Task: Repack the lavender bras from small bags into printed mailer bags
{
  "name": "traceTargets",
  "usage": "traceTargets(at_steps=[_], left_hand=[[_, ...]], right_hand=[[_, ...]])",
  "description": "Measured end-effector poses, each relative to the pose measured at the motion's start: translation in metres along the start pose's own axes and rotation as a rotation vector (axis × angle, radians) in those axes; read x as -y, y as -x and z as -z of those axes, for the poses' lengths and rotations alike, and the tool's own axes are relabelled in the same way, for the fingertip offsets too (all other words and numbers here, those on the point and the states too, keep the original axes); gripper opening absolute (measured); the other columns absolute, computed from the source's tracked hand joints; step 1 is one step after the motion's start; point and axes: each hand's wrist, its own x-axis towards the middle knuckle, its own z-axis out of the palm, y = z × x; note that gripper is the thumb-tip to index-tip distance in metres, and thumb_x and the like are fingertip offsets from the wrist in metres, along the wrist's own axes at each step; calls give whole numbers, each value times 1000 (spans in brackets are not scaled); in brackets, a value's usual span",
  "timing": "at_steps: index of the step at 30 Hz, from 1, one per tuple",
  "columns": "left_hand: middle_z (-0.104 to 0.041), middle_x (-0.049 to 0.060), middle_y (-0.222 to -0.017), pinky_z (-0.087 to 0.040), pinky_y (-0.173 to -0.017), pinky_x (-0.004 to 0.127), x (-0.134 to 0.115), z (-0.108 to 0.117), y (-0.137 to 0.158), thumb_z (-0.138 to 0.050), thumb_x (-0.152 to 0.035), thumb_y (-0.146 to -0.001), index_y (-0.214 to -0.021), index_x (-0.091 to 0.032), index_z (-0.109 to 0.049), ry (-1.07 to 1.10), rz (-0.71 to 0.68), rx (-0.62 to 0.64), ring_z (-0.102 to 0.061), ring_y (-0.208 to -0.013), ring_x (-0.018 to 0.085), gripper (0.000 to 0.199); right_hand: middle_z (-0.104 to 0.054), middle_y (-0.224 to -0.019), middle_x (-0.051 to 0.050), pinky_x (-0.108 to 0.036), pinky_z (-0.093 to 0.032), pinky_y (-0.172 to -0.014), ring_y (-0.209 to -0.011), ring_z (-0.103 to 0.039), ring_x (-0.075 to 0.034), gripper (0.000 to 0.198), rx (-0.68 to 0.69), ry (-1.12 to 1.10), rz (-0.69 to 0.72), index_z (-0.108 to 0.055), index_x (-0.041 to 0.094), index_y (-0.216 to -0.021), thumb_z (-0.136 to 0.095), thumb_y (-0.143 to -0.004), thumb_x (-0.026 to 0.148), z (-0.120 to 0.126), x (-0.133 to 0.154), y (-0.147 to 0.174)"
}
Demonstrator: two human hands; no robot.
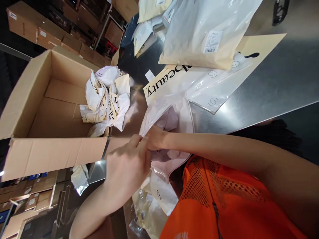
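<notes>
A translucent plastic bag [183, 108] lies at the table's near edge, its mouth held apart, with pale pink material [170, 121] showing inside. My left hand [128, 166] comes in from the lower left and is closed on the bag's rim, thumb and fingers pinched together. From the right, my right hand [156, 137] reaches into the bag's mouth beside the left one; its fingers are hidden by the left hand and the film. Just beyond the bag lies a cream-and-white mailer printed "beauty" [166, 81].
An open cardboard box [57, 142] stands at left, with crumpled printed mailers [109, 96] by its edge. A filled, labelled bag [199, 36] lies on the metal table [281, 86]. More bags [157, 199] sit in a container below. Stacked cartons [30, 28] stand behind.
</notes>
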Motion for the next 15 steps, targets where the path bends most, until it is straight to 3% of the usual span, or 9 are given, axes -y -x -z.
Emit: traceTargets(at_steps=[6, 8, 10, 12, 15], left_hand=[[-71, 1, -93, -32, -41, 30, -2, -15, -2, -49, -15, -84, -115, -22, -67, 153, 47, -27, -59, -54, 13, 36], [-71, 1, -94, -35, -42, 31, -3, -17, -5, -49, -16, -85, -115, -21, -67, 184, 34, -26, -61, -57, 14, 35], [-71, 1, -94, -36, -42, 30, -3, -17, -7, -49, -15, -85, -115, -21, -67, 197, 18, -34, -60, -56, 14, 35], [-71, 1, -94, -36, -42, 30, -4, -17, -7, -49, -15, -85, -114, -21, -68, 204, 8, -41, -59, -54, 13, 35], [-71, 0, -93, -37, -42, 29, -2, -17, -4, -49, -15, -86, -114, -21, -67, 234, 2, -29, -60, -55, 13, 34]], right_hand=[[-57, -127, -14, -57, -27, -104, -123, -41, -35, 33, -172, 236, 185, -61, 16, -115, -64, -83, 24, 3, -18, 68], [-57, -128, -10, -53, -30, -102, -125, -40, -33, 24, -141, 304, 325, -63, 20, -110, -59, -87, 18, -2, -28, 76], [-63, -117, -8, -48, -35, -96, -117, -46, -29, 20, -105, 325, 432, -65, 19, -101, -48, -92, 13, -8, -33, 75], [-65, -104, -8, -44, -39, -90, -106, -51, -26, 23, -85, 278, 361, -66, 15, -96, -44, -94, 10, -11, -30, 71], [-66, -101, -11, -40, -44, -81, -95, -55, -26, 22, -65, 181, 124, -67, 10, -100, -47, -93, 12, -7, -14, 69]])
